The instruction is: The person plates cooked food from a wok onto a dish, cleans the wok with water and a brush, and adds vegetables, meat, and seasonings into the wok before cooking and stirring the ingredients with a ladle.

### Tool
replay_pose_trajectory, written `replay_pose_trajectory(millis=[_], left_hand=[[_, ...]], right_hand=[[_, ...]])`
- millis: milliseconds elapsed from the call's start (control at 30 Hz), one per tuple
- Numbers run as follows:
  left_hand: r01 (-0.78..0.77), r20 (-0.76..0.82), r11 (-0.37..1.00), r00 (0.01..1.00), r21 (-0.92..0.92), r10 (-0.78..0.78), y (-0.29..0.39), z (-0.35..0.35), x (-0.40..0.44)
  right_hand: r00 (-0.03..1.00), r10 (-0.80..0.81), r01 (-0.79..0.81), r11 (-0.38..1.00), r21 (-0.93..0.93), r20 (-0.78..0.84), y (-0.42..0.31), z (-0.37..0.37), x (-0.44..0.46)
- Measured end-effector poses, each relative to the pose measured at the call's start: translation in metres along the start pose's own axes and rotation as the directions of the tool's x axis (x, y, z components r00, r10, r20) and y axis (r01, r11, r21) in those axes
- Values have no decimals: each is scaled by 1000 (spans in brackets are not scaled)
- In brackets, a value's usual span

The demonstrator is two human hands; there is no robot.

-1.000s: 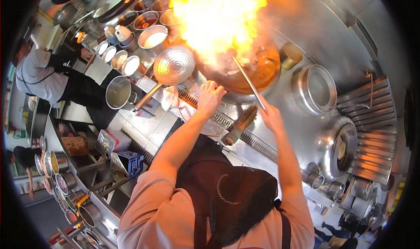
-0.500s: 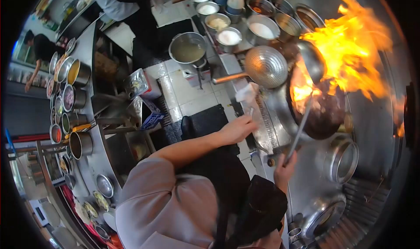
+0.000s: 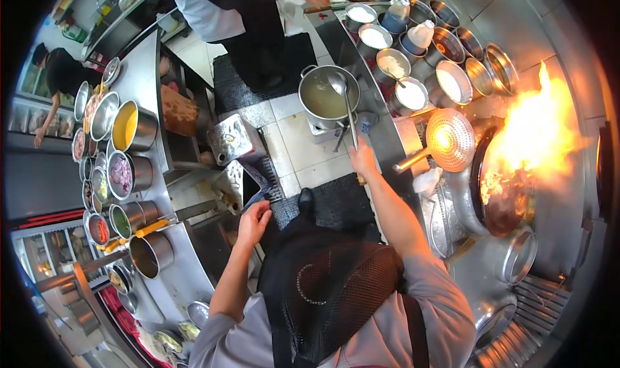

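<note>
My right hand grips the handle of a long metal ladle. The ladle's bowl is over a large two-handled pot of cloudy liquid; whether it touches the liquid I cannot tell. Away to the left, my left hand hangs loosely bent with nothing visible in it. A wok holding food stands on the stove at the right, with tall flames rising from it. Beside the wok lies a perforated strainer, its wooden handle toward me.
Bowls of white seasoning and squeeze bottles crowd the back right. Metal pots of ingredients line the left counter. A co-worker stands at the top, another person at far left. Open metal tins stand near the floor.
My right hand has swung the ladle from the flaming wok leftward to the pot. My left hand has moved left, away from the stove. The view has turned left.
</note>
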State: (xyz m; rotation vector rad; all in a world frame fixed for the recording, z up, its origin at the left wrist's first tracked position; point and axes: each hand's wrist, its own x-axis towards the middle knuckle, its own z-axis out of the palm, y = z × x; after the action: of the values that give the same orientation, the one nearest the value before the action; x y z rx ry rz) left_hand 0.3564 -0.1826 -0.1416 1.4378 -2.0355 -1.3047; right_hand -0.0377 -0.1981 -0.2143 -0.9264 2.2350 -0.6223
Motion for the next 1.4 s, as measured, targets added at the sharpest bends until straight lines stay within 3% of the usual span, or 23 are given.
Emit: replay_pose_trajectory(millis=[67, 133, 200, 233, 300, 333, 400, 433, 500, 633, 700, 767, 867, 933, 967, 1067, 1133, 1200, 1300, 1400], left_hand=[[146, -4, 988, 989, -54, -146, -20, -10, -8], [194, 17, 977, 981, -90, -193, -30, -13, -15], [222, 75, 971, 974, -86, -216, -28, -15, -14], [210, 100, 971, 975, -110, -200, -31, -14, -13], [221, 128, 970, 970, -103, -208, -28, -11, -5], [214, 132, 971, 971, -109, -199, -27, -10, -1], [171, 112, 972, 982, -164, -154, -34, -5, 7], [156, 104, 979, 984, -131, -143, -32, -6, 10], [131, 125, 991, 984, -37, -126, -17, -9, 16], [78, 101, 996, 991, 40, -82, -4, 0, 19], [72, 69, 996, 995, -46, -69, 2, 11, 19], [45, 72, 999, 996, -20, -43, 15, 24, 19], [-16, 105, 998, 994, 53, 10, 59, 49, 12], [62, 127, 998, 990, -27, -58, 78, 72, 6], [-50, 100, 999, 994, 6, 49, 70, 87, 7], [-109, 147, 994, 983, 5, 107, 108, 123, -5], [-85, 216, 996, 973, -11, 85, 126, 149, -9], [-241, 223, 970, 947, 13, 232, 140, 175, -11], [-237, 299, 971, 927, 4, 225, 171, 211, -11], [-350, 318, 934, 880, -67, 353, 169, 250, 4]], right_hand=[[993, 92, -95, 995, 38, 70, -11, 11, 20], [974, 179, -190, 979, 72, 137, -13, 21, 36], [922, 129, -319, 789, 525, 366, -7, 29, 44], [923, 130, -319, 784, 533, 362, 0, 29, 46], [851, 30, -467, 497, 731, 524, 4, 21, 36], [858, 24, -457, 491, 742, 513, 4, 19, 25], [847, 26, -515, 293, 806, 531, -4, 0, -16], [851, 25, -508, 285, 813, 524, -1, -3, -28], [842, -112, -516, 116, 849, 528, 3, -13, -51], [832, -131, -517, 171, 839, 539, -22, -80, -111], [822, -176, -519, 164, 839, 542, -22, -117, -137], [791, -223, -542, 177, 822, 569, -18, -159, -165], [791, -229, -536, 187, 823, 567, -8, -229, -212], [797, -216, -540, 166, 825, 565, 3, -274, -244], [793, -202, -554, 153, 818, 575, 10, -294, -260], [815, -193, -544, 67, 836, 546, 34, -348, -307], [841, -141, -524, 27, 851, 522, 55, -373, -336], [887, -83, -456, 0, 890, 454, 76, -393, -362], [932, 50, -358, -5, 934, 358, 100, -416, -391], [960, 200, -218, 87, 972, 197, 134, -419, -396]])
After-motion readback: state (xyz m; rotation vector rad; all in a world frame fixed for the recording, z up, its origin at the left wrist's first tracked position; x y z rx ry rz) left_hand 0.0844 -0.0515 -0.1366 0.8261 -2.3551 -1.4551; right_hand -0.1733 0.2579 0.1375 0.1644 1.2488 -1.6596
